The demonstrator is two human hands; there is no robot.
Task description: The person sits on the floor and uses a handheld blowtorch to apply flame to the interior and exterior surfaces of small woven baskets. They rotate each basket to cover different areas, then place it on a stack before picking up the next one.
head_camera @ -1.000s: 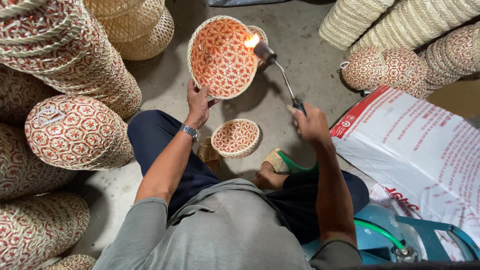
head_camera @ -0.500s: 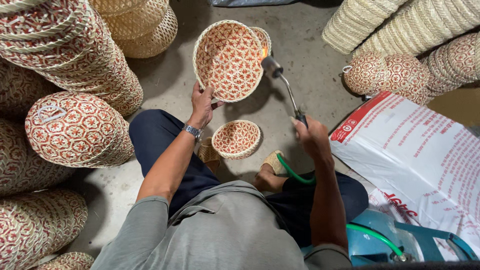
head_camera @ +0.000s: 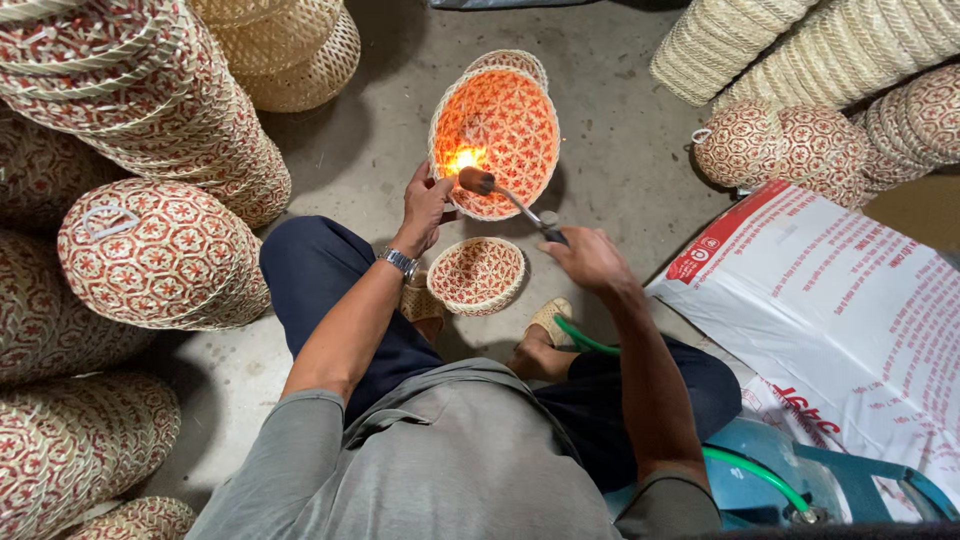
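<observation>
Left hand (head_camera: 425,205) grips the woven basket (head_camera: 497,130) rim at upper centre; right hand (head_camera: 590,258) clasps the torch (head_camera: 510,200). Best to sweep the flame (head_camera: 463,158), never lingering.

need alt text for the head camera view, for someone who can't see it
Seen from above, a seated person's left hand tilts a red-and-cream woven basket while the right hand aims a lit gas torch into it. A smaller basket lies by their feet, with stacked baskets around.

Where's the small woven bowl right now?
The small woven bowl sits on the concrete floor by the person's feet, at the centre of the head view, just below the larger basket held up by the left hand.
</observation>
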